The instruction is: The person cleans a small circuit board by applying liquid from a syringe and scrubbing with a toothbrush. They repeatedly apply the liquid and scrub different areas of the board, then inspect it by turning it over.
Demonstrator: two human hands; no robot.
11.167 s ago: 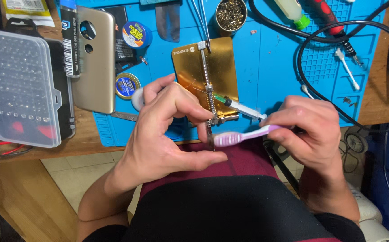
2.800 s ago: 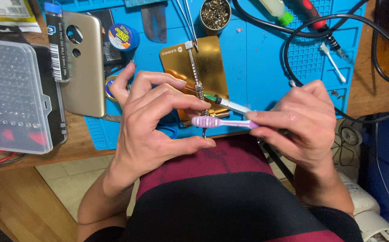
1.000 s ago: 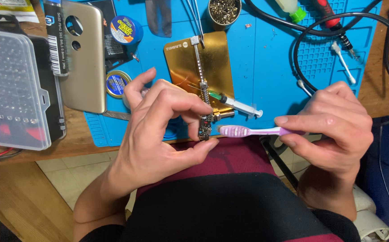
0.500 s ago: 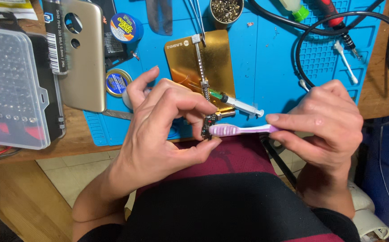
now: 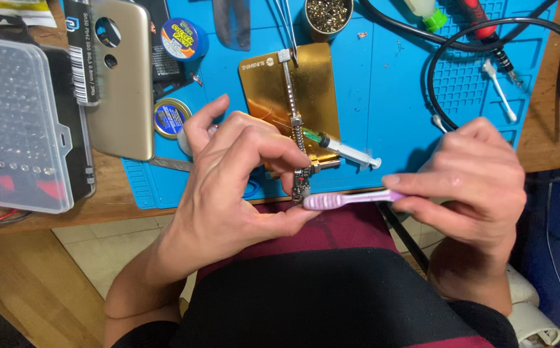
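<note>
My left hand [image 5: 241, 187] pinches a small circuit board [image 5: 301, 189] just below the gold plate [image 5: 315, 84] on the blue mat [image 5: 396, 96], my right hand [image 5: 473, 187] clamped on a purple toothbrush [image 5: 351, 200] whose head touches it.

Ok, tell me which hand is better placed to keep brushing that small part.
Right. The right hand grips the purple toothbrush, its head already against the small part. The left hand pinches that part between thumb and fingers, so it looks committed to steadying it.
</note>
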